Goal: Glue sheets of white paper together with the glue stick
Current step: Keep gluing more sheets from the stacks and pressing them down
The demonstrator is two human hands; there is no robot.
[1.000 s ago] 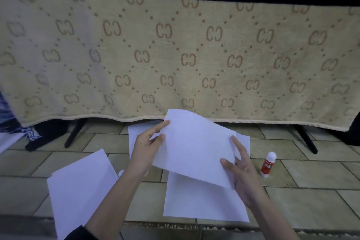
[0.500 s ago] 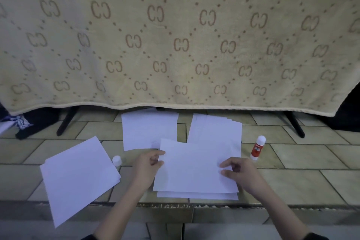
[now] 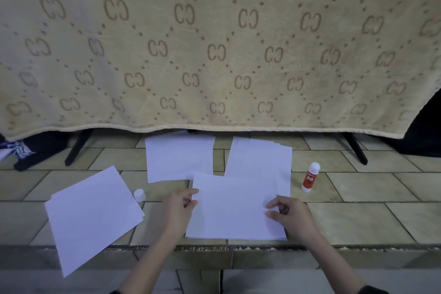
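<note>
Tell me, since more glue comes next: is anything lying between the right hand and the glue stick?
Nothing visible. The glue stick stands upright on bare tile, beyond and right of the right hand, which pinches the top sheet.

Glue stick (image 3: 310, 176) right of paper stacks (image 3: 260, 160); cap (image 3: 139, 195) left.

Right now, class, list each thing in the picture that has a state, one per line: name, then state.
Glue stick: upright on the tiles, apparently uncapped, untouched.
Cap: off, standing alone by the left stack.
Top sheet: flat on the sheets beneath, pinched at both side edges.
Left hand: pinching the sheet's left edge.
Right hand: pinching its right edge.
Left stack: lying flat, untouched.
Blanket: hanging.
</note>
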